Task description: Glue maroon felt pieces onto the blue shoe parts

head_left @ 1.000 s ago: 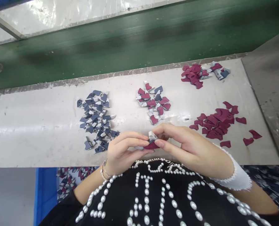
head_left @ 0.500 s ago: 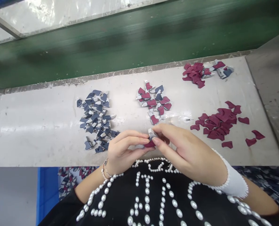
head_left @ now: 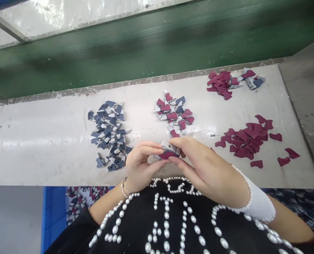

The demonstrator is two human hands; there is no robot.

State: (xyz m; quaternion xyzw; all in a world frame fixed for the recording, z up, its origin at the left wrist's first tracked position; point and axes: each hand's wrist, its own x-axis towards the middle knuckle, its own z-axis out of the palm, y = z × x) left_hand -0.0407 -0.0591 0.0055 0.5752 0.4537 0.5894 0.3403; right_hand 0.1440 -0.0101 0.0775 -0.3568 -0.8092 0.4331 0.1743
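Between my two hands is a small grey, blue and maroon plastic part [head_left: 169,151], its maroon face turned toward me. My left hand [head_left: 143,160] pinches its left end with thumb and fingers. On its right end, the thumb and forefinger of my right hand [head_left: 199,165] are closed; the other fingers of that hand are mostly hidden. Just beyond my hands lies a pile of grey parts with maroon or blue faces [head_left: 174,113]. A heap of blue-and-grey parts [head_left: 109,132] is to the left of my left hand. Loose maroon pieces [head_left: 247,139] lie right of my right hand.
Another maroon pile [head_left: 219,84] with a few assembled parts [head_left: 254,82] sits at the back right. A green strip [head_left: 146,46] runs behind the white table [head_left: 40,141]. A metal panel [head_left: 305,95] stands at the right. Below the front edge is a blue bin [head_left: 52,215] holding parts.
The part in my hands has been turned, so more of its grey top and maroon side shows. My hands have shifted slightly with it, and the piles lie as before.
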